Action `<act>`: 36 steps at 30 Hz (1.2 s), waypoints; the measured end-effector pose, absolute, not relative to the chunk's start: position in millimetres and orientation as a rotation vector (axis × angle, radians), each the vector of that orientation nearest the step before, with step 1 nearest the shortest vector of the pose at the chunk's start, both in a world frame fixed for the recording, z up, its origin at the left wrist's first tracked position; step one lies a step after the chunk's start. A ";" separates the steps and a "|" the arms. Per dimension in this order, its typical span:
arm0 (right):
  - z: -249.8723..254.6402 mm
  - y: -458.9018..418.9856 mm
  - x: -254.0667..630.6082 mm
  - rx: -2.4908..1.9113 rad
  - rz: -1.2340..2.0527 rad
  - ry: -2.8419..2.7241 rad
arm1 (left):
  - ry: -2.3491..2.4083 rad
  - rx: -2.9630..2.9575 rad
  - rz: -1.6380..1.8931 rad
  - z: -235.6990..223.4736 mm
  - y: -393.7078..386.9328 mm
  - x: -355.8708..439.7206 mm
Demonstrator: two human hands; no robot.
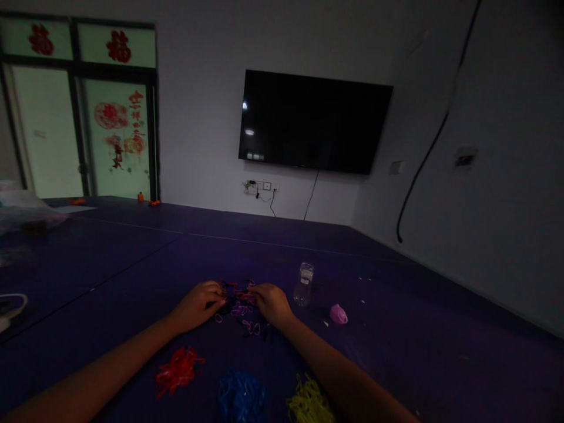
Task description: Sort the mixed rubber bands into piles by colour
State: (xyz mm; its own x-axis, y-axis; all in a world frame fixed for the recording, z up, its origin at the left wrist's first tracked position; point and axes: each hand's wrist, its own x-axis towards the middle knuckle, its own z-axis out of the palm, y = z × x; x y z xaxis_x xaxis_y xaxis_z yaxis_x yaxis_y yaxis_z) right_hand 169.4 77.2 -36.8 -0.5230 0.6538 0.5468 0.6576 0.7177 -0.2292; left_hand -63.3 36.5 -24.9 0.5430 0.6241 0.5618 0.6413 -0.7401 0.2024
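A dim room with pale walls (198, 129). Far beyond both hands, a wide black television (312, 123) hangs on the facing wall, small lights reflected in its screen, with sockets (267, 186) and thin cords below. Beyond the left hand, at the far left, glazed doors (117, 138) carry red Chinese characters and decorations. Beyond the right hand, a thick black cable (447, 114) runs down the side wall.

A broad, dark purple-blue table (440, 329) fills the lower half, crossed by thin seam lines. Small orange objects (140, 197) sit near its far edge, and crumpled clear plastic (33, 211) lies well out to the left.

Between the fingertips of the two bare hands is a loose scatter of small pink, purple, red and dark bands (242, 308). The left hand (198, 305) has its fingers bent and thumb close to them; the right hand (273, 304) curls low over the opposite side. Whether either pinches a band cannot be told.

Just right of the right hand stands a clear bottle (304, 286), then a small pink object (338, 314). Nearer than the hands lie a red heap (178, 370), a blue heap (241, 396) and a yellow heap (311, 402).
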 end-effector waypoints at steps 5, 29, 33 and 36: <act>-39.1 80.8 171.5 -1.076 -0.054 -2.231 | -1.239 -2.602 -1.042 -28.7 39.7 -65.3; -31.9 73.4 168.8 -0.604 -0.036 -2.533 | -1.441 -2.547 -1.251 -29.7 45.3 -68.9; -31.8 74.0 168.9 -0.589 -0.046 -2.571 | -1.439 -2.552 -1.193 -31.9 46.2 -69.9; -30.8 74.0 169.0 -0.590 -0.046 -2.586 | -1.442 -2.588 -1.158 -34.2 48.0 -70.2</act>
State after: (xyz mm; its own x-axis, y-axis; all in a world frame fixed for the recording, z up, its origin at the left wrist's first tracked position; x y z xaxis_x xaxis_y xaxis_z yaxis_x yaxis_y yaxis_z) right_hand 169.0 74.0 -30.8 -0.7896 0.4001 0.4652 0.4164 0.9063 -0.0726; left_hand -70.2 48.0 -34.2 0.3243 0.7518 0.5741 0.7230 -0.5884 0.3621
